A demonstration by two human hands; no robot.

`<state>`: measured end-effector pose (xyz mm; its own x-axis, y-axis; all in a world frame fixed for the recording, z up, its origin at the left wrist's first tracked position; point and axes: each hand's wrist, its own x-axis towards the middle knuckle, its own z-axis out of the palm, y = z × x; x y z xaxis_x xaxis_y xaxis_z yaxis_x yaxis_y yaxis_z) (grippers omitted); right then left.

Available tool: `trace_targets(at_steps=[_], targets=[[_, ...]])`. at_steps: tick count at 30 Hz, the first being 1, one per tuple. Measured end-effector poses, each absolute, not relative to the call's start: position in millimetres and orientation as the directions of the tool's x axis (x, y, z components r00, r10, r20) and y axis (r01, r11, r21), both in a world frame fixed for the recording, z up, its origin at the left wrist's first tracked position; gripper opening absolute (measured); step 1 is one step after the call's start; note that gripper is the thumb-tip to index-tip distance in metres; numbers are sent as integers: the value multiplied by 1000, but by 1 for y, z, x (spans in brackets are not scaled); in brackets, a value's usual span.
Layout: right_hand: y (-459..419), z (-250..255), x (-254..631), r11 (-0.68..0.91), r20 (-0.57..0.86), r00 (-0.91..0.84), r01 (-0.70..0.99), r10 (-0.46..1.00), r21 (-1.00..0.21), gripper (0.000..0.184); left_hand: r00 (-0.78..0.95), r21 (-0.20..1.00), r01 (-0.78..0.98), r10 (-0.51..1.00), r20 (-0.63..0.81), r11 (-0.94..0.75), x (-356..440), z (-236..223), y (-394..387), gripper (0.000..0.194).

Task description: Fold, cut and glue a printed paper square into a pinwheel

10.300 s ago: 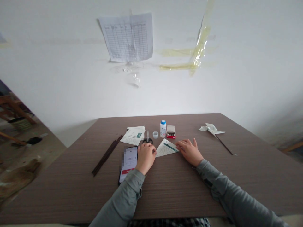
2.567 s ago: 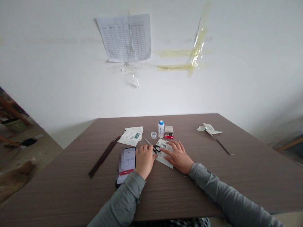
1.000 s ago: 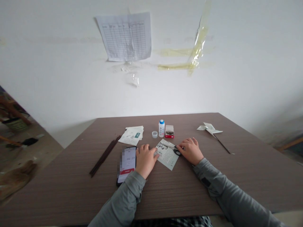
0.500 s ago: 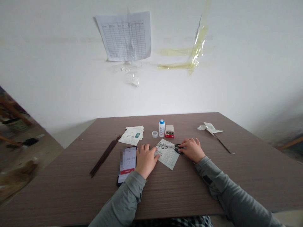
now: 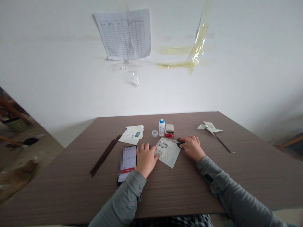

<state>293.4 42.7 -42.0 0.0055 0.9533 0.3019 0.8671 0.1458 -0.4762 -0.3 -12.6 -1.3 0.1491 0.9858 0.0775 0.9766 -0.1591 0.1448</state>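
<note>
Noted: scissors (image 5: 180, 142) lie on a printed paper leaflet (image 5: 167, 154), black handles at its 2 o'clock corner, blades pointing toward 10 o'clock. Right hand (image 5: 193, 148), curled, sits at 3 o'clock with fingers against the handles; grip cannot be told. Left hand (image 5: 146, 160) lies flat, fingers spread, touching the leaflet's 9 o'clock edge. Smartphone (image 5: 127, 164) rests beside it on the bench (image 5: 213, 179); white bottle (image 5: 162, 127) stands at 12 o'clock.
</note>
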Motion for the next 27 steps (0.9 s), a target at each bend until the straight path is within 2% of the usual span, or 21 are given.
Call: trace_targets(at_steps=[4, 11, 16, 27], targets=[[40, -38, 293, 108, 289, 31, 885, 957, -452, 33, 150, 115, 981, 986, 74, -157, 0, -1, -13, 39], [41, -44, 293, 90, 291, 56, 880, 955, -466, 21, 141, 148, 977, 986, 88, -153, 0, -1, -11, 40], [43, -49, 294, 117, 331, 62, 863, 942, -492, 23, 140, 143, 979, 989, 54, -147, 1, 1, -10, 39], [43, -39, 289, 82, 214, 46, 830, 976, -552, 31, 120, 154, 980, 991, 59, -128, 3, 4, -9, 42]])
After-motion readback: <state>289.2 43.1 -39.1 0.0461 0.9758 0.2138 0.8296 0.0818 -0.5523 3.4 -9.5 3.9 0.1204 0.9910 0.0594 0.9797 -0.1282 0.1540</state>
